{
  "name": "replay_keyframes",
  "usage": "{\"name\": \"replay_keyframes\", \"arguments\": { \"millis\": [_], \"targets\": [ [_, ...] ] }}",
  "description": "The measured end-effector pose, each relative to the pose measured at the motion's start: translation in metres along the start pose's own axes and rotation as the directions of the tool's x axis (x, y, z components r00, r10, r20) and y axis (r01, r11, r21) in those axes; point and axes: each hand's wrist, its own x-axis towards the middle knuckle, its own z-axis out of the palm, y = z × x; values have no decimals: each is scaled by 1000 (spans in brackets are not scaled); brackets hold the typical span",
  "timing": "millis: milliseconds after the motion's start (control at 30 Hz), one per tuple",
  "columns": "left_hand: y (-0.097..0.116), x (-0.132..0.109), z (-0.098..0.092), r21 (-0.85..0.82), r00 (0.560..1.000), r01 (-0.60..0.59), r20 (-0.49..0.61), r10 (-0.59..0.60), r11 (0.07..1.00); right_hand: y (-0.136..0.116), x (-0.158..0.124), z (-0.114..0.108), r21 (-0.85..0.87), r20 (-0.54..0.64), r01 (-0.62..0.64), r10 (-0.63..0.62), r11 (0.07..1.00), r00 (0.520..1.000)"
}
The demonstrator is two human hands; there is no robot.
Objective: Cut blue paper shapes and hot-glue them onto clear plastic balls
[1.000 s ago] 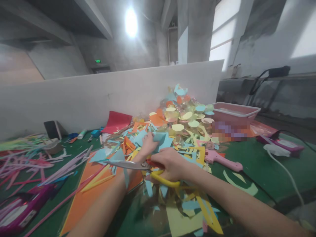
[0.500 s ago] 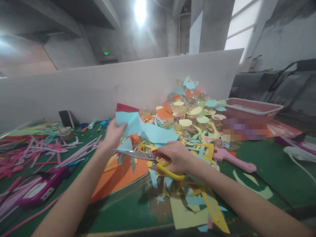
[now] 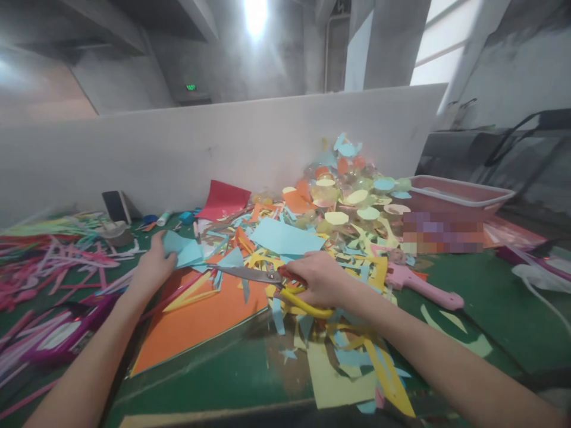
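My left hand (image 3: 157, 260) pinches a piece of light blue paper (image 3: 182, 247) over the left side of the scraps. In my right hand (image 3: 319, 278) is a pair of scissors (image 3: 250, 274) with yellow and red handles, the blades pointing left and looking closed. A larger light blue sheet (image 3: 285, 236) lies on the scrap pile just beyond the scissors. Under the blades and nearer to me rests an orange sheet (image 3: 200, 321). Behind, a red sheet (image 3: 224, 200) is in full view.
Cut paper discs and clear rounded pieces form a heap (image 3: 339, 184) at the back. To the right are a pink glue gun (image 3: 423, 286) with a cord and a pink bin (image 3: 464, 196). Pink pipe cleaners (image 3: 57, 267) and a purple device (image 3: 74, 333) cover the left.
My left hand has moved left with a smaller blue piece, apart from the larger sheet, which now lies on the pile. My right hand and the scissors have barely moved.
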Motion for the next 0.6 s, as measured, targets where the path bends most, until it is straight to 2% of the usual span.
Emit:
{"name": "replay_keyframes", "arguments": {
  "millis": [100, 233, 467, 600],
  "targets": [
    [3, -6, -1, 76, 994, -105, 37, 102, 992, 1, -1, 3, -28, 16, 4, -3, 1000, 1000],
    [5, -12, -2, 74, 982, -185, 50, 181, 980, 1, -2, 4, -25, 35, 12, -11, 1000, 999],
    [22, -18, 2, -23, 975, -213, 52, 214, 977, -2, -1, 3, -21, 71, 2, 0, 1000, 998],
    [25, -14, 12, -146, 993, -120, -4, 121, 982, -1, 0, 6, -46, 90, 2, 2, 999, 996]
  ]
}}
